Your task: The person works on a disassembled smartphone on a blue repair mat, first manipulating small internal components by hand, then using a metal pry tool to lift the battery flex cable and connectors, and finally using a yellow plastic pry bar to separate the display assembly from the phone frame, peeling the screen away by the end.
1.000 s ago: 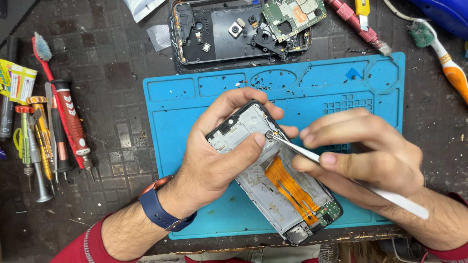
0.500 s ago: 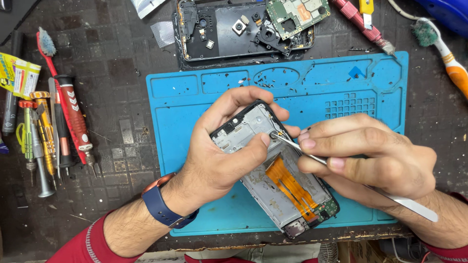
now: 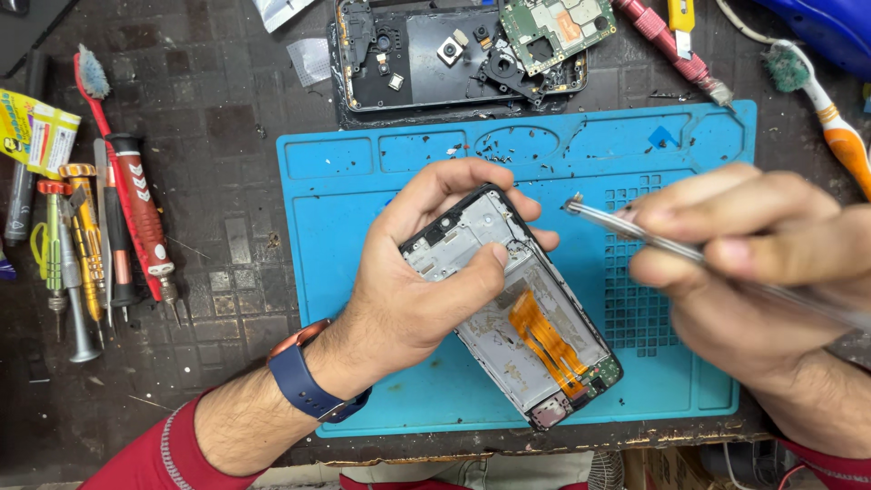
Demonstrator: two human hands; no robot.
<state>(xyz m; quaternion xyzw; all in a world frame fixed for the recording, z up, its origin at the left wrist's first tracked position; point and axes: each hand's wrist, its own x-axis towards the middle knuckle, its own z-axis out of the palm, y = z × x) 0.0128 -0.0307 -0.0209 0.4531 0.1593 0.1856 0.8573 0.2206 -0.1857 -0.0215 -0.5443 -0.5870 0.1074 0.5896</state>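
My left hand [image 3: 422, 281] grips the upper end of an opened phone frame [image 3: 517, 318], its grey inside and orange flex cable facing up, tilted over the blue work mat [image 3: 363, 181]. The thumb presses on the frame's top part. My right hand [image 3: 753, 272] holds metal tweezers [image 3: 603, 218] whose tips carry a tiny part, lifted to the right of the frame and apart from it. A blue watch band sits on my left wrist.
A phone back cover [image 3: 426, 82] with loose camera parts and a green circuit board [image 3: 553, 27] lies behind the mat. Screwdrivers [image 3: 136, 227], a red toothbrush and small tools lie at the left. An orange toothbrush [image 3: 830, 118] and red tool [image 3: 671, 45] lie at the back right.
My right hand has pulled the tweezers away from the frame's top edge, up and to the right, with a small piece in the tips. The left hand keeps its hold on the frame.
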